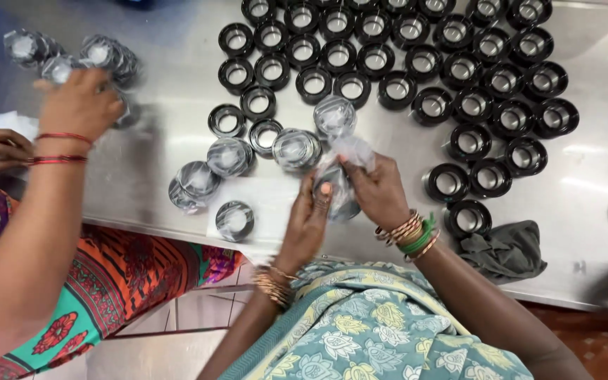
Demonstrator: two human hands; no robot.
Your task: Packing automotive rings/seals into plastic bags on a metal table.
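Bagged black ring [338,191] sits btwn both hands: left hand [309,224] & right hand [378,190] pinch its clear wrap shut

We see a brushed steel table [142,176], dull grey with soft glare. The black rings [452,70] on it look like glossy moulded plastic. Our left hand [307,225] and right hand [378,190] pinch a thin, clear, crinkled plastic bag [339,186]. The grey rag [504,250] is matt cloth. The white sheet [269,204] looks like smooth paper.
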